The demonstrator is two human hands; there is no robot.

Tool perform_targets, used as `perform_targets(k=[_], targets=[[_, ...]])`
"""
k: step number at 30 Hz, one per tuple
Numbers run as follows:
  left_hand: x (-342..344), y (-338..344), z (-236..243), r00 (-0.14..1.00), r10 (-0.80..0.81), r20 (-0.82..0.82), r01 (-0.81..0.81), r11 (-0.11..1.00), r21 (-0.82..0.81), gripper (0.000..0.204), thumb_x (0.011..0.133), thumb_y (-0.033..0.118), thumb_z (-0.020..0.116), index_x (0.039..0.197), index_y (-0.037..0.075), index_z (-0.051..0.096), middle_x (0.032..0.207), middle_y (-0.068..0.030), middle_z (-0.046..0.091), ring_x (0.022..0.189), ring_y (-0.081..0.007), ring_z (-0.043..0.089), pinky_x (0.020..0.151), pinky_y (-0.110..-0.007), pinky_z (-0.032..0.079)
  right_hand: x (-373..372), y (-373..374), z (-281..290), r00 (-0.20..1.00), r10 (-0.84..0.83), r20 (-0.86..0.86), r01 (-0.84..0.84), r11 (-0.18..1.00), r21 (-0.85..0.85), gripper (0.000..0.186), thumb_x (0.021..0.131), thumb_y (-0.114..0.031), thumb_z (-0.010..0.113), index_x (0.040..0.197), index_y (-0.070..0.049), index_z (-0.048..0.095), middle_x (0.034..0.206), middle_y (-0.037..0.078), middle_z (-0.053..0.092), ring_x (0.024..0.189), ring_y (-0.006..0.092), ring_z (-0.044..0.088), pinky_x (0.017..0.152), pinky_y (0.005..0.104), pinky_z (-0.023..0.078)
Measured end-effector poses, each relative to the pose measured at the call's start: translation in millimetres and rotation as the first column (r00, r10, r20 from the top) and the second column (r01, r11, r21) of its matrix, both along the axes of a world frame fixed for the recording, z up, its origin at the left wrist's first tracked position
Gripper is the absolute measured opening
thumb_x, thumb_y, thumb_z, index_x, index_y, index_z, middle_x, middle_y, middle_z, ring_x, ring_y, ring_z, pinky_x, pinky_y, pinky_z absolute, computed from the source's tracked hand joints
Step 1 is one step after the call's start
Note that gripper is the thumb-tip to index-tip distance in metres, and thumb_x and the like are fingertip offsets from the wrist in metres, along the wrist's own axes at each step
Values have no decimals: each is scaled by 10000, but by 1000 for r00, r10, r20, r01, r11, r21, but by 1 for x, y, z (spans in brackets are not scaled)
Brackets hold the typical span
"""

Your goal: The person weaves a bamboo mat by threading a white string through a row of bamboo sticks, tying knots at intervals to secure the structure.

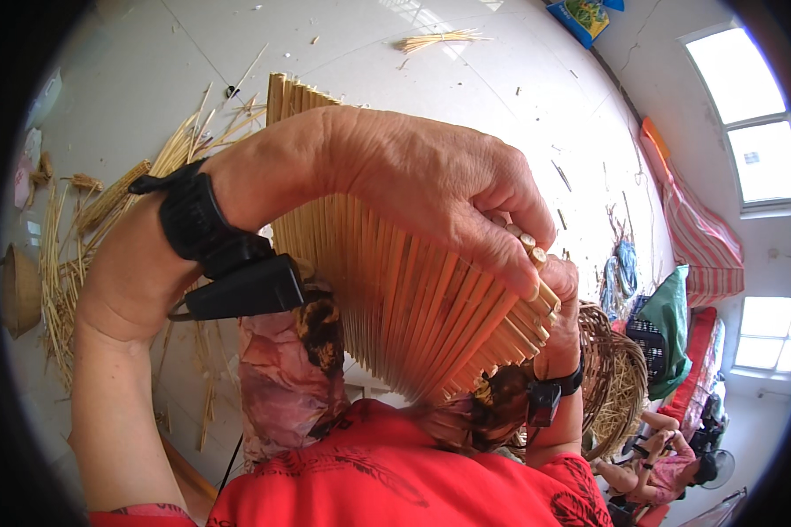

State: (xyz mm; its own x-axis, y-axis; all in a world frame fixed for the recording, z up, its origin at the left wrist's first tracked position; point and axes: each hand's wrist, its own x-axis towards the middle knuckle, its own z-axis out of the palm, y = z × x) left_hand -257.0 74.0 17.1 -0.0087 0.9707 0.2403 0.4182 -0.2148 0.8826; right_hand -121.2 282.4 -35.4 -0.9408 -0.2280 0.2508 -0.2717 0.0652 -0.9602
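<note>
Left fingers (523,195) close on one mat (413,281) at its right edge; right hand (568,279) behind, grip I cannot tell. Floor (360,63) extends beyond the mat, bearing one bundle (439,39).

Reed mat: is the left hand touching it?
Touching: the head view shows the left hand, thumb lying on the reed mat near its right end.

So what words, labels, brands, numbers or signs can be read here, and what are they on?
Red cloth shirt with dark print: lettering across its front, bent by folds; not clear enough to quote.
Blue, yellow and green glossy bag: pale lettering, too small and tilted to read.
Small grey square on the white-framed window: too small to tell whether it bears text.
</note>
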Motion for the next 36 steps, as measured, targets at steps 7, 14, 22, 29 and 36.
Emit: perform_targets(k=[7,14,22,29,36], targets=[[16,-20,7,999,34,-17,-33,999,30,221,907,277,700,898,58,676,555,-8,495,493,-127,472,474,-309,339,4,-10,4,985,126,-116,-116,989,90,109,761,27,644,850,17,706,795,87,717,666,180,683,601,297,521],[46,-57,19,973,106,-206,-102,994,28,301,856,319,744,913,26,706,675,-80,639,559,-221,643,481,-306,472,5,-28,21,914,372,-161,-339,919,199,112,799,-26,677,909,-45,679,758,75,662,640,250,657,566,329,497],[57,-77,18,983,80,-167,-51,984,169,357,889,349,714,881,-8,699,773,-153,695,644,-247,702,539,-297,567,16,-25,17,933,359,-35,-359,919,-163,46,842,-17,677,886,-21,691,795,101,698,703,218,691,610,292,514],[89,-96,23,946,209,-250,-177,974,144,462,891,494,660,777,45,673,770,-173,713,665,-259,728,538,-304,597,20,-48,3,901,397,-174,-419,901,-115,106,801,-12,701,903,-25,677,822,80,681,735,283,647,676,332,519],[99,-100,23,917,304,-257,-275,951,145,443,896,498,645,761,76,663,742,-152,715,653,-258,728,510,-303,586,22,-62,1,881,394,-263,-422,904,-61,76,807,-25,693,880,-3,694,647,63,595,615,251,605,687,340,514]])
